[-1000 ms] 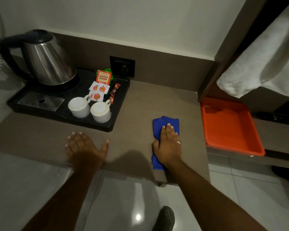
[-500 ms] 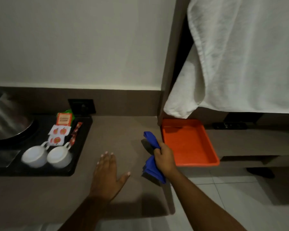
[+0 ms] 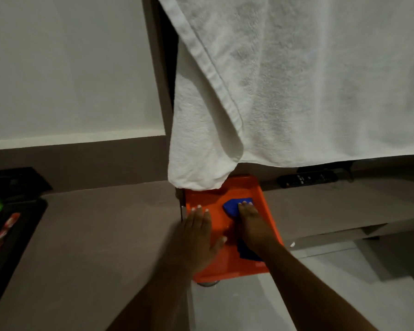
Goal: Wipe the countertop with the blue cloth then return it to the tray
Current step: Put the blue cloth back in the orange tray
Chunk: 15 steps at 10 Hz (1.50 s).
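Observation:
The blue cloth (image 3: 234, 206) lies inside the orange tray (image 3: 225, 266), partly covered. My right hand (image 3: 251, 225) rests flat on top of the cloth, pressing it onto the tray floor; blue shows beyond the fingertips and beside the wrist. My left hand (image 3: 196, 237) lies palm down with fingers spread across the tray's left rim and the brown countertop (image 3: 101, 235), holding nothing.
A large white towel (image 3: 285, 91) hangs over the tray's far edge. A black tray with sachets (image 3: 3, 230) sits at the left edge of the countertop. A black remote (image 3: 308, 179) lies on the lower shelf to the right. Pale floor tiles lie below.
My right hand carried the blue cloth from the countertop rightwards into the orange tray and now lies flat on it. My left hand slid right to the tray's rim. The view swung right.

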Each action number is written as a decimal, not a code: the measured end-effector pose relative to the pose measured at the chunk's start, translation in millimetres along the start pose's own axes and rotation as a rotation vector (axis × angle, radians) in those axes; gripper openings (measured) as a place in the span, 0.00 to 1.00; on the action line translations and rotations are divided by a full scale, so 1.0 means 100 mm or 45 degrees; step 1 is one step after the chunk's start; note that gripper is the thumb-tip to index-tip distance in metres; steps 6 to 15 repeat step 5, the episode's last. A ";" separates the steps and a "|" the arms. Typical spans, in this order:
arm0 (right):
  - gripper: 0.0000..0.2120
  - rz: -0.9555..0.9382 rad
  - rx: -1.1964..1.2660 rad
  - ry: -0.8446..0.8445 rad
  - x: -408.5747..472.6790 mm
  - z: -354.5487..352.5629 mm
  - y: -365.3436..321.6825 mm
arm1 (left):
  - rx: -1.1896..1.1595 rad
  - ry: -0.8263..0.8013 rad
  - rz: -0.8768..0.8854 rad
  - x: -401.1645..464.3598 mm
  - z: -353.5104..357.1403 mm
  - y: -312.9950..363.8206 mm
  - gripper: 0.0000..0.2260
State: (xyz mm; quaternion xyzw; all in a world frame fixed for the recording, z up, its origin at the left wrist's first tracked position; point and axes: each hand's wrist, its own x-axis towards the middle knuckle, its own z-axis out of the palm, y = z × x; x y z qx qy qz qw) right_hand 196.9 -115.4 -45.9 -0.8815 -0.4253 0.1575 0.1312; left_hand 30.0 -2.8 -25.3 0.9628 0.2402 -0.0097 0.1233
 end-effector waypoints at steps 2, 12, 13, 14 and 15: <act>0.40 -0.049 -0.100 -0.090 0.11 0.39 0.13 | 0.094 -0.099 -0.112 0.11 0.30 0.06 0.46; 0.43 -0.003 -0.051 -0.104 0.10 0.25 0.10 | 0.139 -0.256 -0.041 0.09 0.10 0.05 0.53; 0.43 -0.003 -0.051 -0.104 0.10 0.25 0.10 | 0.139 -0.256 -0.041 0.09 0.10 0.05 0.53; 0.43 -0.003 -0.051 -0.104 0.10 0.25 0.10 | 0.139 -0.256 -0.041 0.09 0.10 0.05 0.53; 0.43 -0.003 -0.051 -0.104 0.10 0.25 0.10 | 0.139 -0.256 -0.041 0.09 0.10 0.05 0.53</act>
